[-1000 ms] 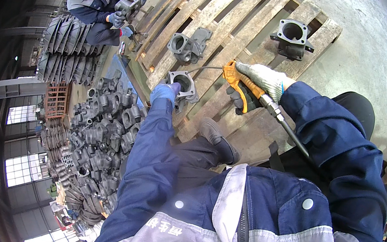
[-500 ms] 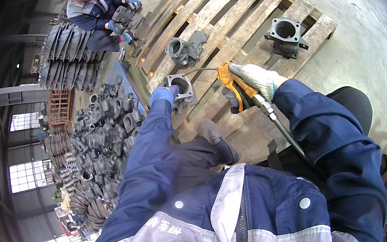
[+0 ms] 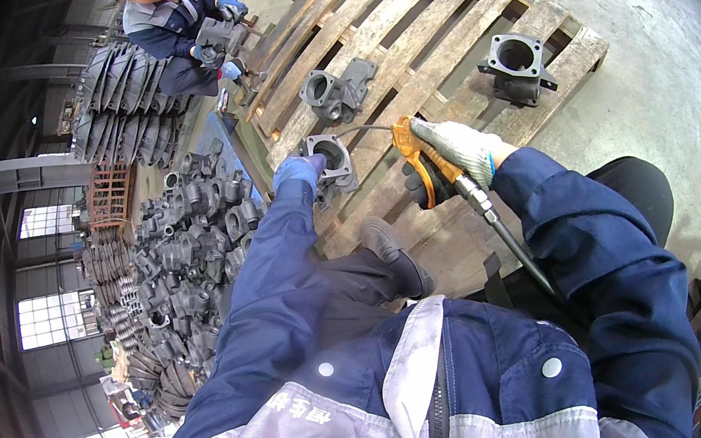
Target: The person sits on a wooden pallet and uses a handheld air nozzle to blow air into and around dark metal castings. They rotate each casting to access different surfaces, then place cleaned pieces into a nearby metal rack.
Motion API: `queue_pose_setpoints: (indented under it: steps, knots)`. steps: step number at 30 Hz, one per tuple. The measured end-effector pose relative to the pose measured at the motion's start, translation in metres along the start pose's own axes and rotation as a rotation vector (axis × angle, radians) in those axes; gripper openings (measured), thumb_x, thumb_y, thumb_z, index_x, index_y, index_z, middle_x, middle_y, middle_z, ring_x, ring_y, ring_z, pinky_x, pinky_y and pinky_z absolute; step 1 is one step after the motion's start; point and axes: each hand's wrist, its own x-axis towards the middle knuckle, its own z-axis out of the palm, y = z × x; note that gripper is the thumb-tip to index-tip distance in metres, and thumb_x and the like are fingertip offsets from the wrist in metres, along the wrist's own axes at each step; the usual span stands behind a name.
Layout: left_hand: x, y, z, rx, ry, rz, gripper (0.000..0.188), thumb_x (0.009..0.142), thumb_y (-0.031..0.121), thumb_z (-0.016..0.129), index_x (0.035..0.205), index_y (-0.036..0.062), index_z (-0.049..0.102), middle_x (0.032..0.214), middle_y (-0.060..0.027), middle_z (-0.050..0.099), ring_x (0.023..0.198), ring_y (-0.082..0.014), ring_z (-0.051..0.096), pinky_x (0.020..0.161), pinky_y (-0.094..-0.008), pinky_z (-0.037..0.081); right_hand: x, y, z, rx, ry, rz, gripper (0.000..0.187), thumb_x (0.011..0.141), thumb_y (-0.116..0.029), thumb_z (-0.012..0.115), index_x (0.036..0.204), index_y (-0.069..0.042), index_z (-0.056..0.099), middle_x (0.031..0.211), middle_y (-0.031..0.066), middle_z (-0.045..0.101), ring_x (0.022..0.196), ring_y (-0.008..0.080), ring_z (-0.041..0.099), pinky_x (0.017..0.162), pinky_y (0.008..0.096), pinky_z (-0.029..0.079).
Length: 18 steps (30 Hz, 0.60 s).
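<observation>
My left hand (image 3: 299,172), in a blue glove, grips the near rim of a grey metal casting (image 3: 335,183) with a square flange and a round bore. That casting rests on the wooden pallet at its near left. In my right hand (image 3: 459,149), gloved in white with dark fingers, is an orange air blow gun (image 3: 404,137). Its thin bent nozzle (image 3: 365,127) reaches left toward the casting's bore. Whether the tip enters the bore I cannot tell. From the gun's handle a dark hose (image 3: 528,260) runs down toward my lap.
Two more castings, one (image 3: 335,91) just beyond and one (image 3: 515,67) at the far right, stand on the pallet (image 3: 444,62). At left lies a heap of castings (image 3: 192,260). A co-worker (image 3: 164,18) crouches at far left handling another casting (image 3: 217,37).
The blow gun has shifted very slightly left. My left hand stays on the casting. Across the pallet, the co-worker's hands and casting have moved a little.
</observation>
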Motion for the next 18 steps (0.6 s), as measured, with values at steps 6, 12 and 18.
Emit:
queue_pose_setpoints:
  steps: [6, 12, 18]
  knots:
    - [-0.015, 0.0, -0.006, -0.007, 0.02, 0.053, 0.055, 0.072, 0.029, 0.071, 0.122, 0.0075, 0.067, 0.112, -0.0154, 0.072, 0.104, -0.0291, 0.069, 0.09, -0.0375, 0.052, -0.019, -0.012, 0.0, 0.035, -0.045, -0.019, 0.051, 0.103, -0.05, 0.043, 0.105, -0.001, 0.056, 0.083, 0.0138, 0.067, 0.063, 0.0239, 0.071, 0.058, 0.0376, 0.063]
    - [0.006, -0.003, 0.002, 0.051, 0.015, 0.013, 0.058, 0.071, 0.031, 0.071, 0.124, 0.0079, 0.065, 0.116, -0.0157, 0.071, 0.108, -0.0295, 0.068, 0.092, -0.0374, 0.051, -0.03, -0.016, 0.003, 0.005, -0.059, -0.052, 0.057, 0.101, -0.053, 0.046, 0.108, 0.002, 0.058, 0.085, 0.0141, 0.069, 0.064, 0.0214, 0.071, 0.059, 0.0348, 0.063]
    - [0.003, -0.003, 0.001, 0.002, -0.011, 0.014, 0.059, 0.072, 0.03, 0.07, 0.126, 0.0084, 0.064, 0.118, -0.016, 0.07, 0.11, -0.0295, 0.067, 0.093, -0.0372, 0.051, -0.032, -0.015, 0.009, 0.025, -0.082, -0.046, 0.056, 0.101, -0.053, 0.046, 0.106, 0.0, 0.059, 0.081, 0.0138, 0.069, 0.064, 0.021, 0.071, 0.06, 0.0328, 0.064]
